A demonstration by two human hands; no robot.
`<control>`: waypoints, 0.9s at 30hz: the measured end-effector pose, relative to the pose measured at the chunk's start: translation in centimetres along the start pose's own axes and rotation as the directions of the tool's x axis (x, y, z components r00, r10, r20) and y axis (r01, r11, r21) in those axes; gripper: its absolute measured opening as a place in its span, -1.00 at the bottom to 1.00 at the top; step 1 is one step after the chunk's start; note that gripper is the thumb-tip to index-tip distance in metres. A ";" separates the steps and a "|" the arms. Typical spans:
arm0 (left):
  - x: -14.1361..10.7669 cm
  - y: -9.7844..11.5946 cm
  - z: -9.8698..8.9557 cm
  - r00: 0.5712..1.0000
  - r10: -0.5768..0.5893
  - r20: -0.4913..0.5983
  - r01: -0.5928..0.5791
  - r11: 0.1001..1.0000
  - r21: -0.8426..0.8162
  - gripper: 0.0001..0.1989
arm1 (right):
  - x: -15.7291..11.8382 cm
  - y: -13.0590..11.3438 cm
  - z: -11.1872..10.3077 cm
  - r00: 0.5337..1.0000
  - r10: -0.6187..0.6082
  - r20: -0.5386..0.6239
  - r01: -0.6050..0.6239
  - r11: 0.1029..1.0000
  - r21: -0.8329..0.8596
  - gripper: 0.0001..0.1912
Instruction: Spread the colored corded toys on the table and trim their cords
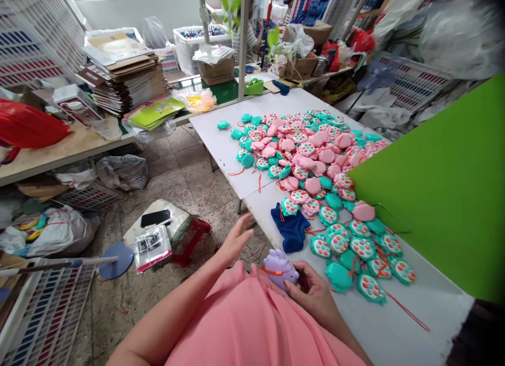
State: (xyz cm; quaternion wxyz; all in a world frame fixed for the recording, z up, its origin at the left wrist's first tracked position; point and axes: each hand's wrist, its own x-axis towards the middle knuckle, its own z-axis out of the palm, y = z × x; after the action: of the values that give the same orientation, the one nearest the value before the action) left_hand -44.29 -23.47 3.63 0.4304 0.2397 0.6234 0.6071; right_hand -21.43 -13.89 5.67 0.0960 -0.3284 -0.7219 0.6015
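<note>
My right hand is closed round a small purple toy with an orange band across it, held just in front of my body at the table's near edge. My left hand is raised to the left of the toy, fingers stretched out, touching nothing. A dark blue cloth lies on the white table beyond the toy. To its right are several green toys with coloured dots, some with red-orange cords. A large heap of pink and green toys spreads farther back.
A bright green panel stands along the table's right side. At the left, a stool carries a phone and a packet. A side table holds stacked cardboard. Another person is at the back.
</note>
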 end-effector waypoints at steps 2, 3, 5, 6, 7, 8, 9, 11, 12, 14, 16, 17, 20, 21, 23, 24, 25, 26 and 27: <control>-1.1 0.6 1.7 0.983 -0.083 0.164 0.089 0.996 -0.030 -0.47 | 0.1 -0.6 0.2 0.997 -0.079 -0.025 0.075 0.990 -0.117 -0.74; -1.7 0.8 2.6 0.971 -0.091 0.223 0.097 0.995 -0.016 -0.45 | 0.2 -0.8 0.3 0.990 -0.135 -0.038 0.126 0.976 -0.178 -0.75; -2.4 0.9 4.1 0.954 -0.059 0.293 0.051 0.998 0.035 -0.44 | 0.4 -1.2 0.6 0.963 -0.263 -0.054 0.238 0.928 -0.287 -0.77; -2.6 0.9 4.8 0.956 -0.042 0.290 0.023 0.998 0.066 -0.46 | 0.5 -1.2 0.7 0.943 -0.327 -0.053 0.292 0.897 -0.332 -0.78; -2.8 0.9 5.3 0.964 -0.036 0.265 0.008 0.994 0.105 -0.50 | 0.7 -1.2 0.9 0.918 -0.393 -0.053 0.346 0.860 -0.375 -0.78; -2.8 0.9 5.7 0.974 -0.037 0.224 0.004 0.989 0.146 -0.56 | 0.8 -1.2 1.0 0.890 -0.452 -0.049 0.394 0.820 -0.415 -0.78; -2.8 0.9 5.9 0.983 -0.038 0.179 0.004 0.983 0.183 -0.64 | 0.9 -1.1 1.1 0.863 -0.504 -0.043 0.433 0.780 -0.452 -0.77; -2.8 1.1 6.3 0.993 -0.020 0.117 -0.009 0.972 0.236 -0.75 | 1.1 -0.8 1.4 0.815 -0.578 -0.036 0.483 0.713 -0.509 -0.76; -2.8 1.2 6.3 0.994 -0.005 0.111 -0.023 0.968 0.248 -0.76 | 1.1 -0.7 1.4 0.802 -0.596 -0.036 0.491 0.694 -0.527 -0.75; -2.9 1.3 6.4 0.993 0.020 0.115 -0.048 0.968 0.247 -0.74 | 1.1 -0.4 1.5 0.802 -0.596 -0.039 0.487 0.691 -0.534 -0.73; -2.9 1.2 6.4 0.992 0.030 0.120 -0.058 0.970 0.238 -0.70 | 0.9 -0.3 1.6 0.813 -0.582 -0.040 0.478 0.704 -0.525 -0.71; -3.0 1.1 6.3 0.992 0.032 0.120 -0.059 0.971 0.232 -0.68 | 0.9 -0.2 1.6 0.817 -0.576 -0.036 0.477 0.709 -0.519 -0.71; -3.0 0.4 6.4 0.994 0.039 0.103 -0.061 0.974 0.218 -0.60 | 0.7 -0.4 1.9 0.827 -0.560 -0.042 0.469 0.730 -0.497 -0.70; -2.9 0.1 6.4 0.995 0.046 0.090 -0.065 0.975 0.213 -0.57 | 0.7 -0.5 2.0 0.833 -0.552 -0.047 0.463 0.740 -0.487 -0.71; -2.8 -0.4 6.4 0.998 0.046 0.052 -0.055 0.979 0.198 -0.50 | 0.7 -0.7 2.2 0.841 -0.539 -0.059 0.456 0.762 -0.461 -0.73; -2.6 -0.6 6.3 0.999 0.033 0.034 -0.039 0.982 0.187 -0.46 | 0.6 -0.9 2.2 0.844 -0.532 -0.061 0.455 0.772 -0.445 -0.74; -2.4 -0.7 6.2 1.000 0.011 0.024 -0.015 0.985 0.171 -0.43 | 0.6 -1.0 2.2 0.851 -0.522 -0.057 0.453 0.784 -0.425 -0.74; -2.2 -0.8 6.0 1.000 -0.024 0.018 0.021 0.990 0.140 -0.41 | 0.5 -1.2 2.1 0.864 -0.501 -0.051 0.442 0.803 -0.400 -0.75; -1.8 -0.9 5.7 0.997 -0.070 0.014 0.069 0.994 0.088 -0.40 | 0.4 -1.3 1.9 0.884 -0.464 -0.050 0.416 0.832 -0.368 -0.75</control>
State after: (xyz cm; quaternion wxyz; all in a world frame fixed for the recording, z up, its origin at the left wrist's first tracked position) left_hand -38.44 -21.99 3.80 0.4459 0.2417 0.6536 0.5618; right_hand -23.22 -15.31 6.30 0.2218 -0.2052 -0.8642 0.4023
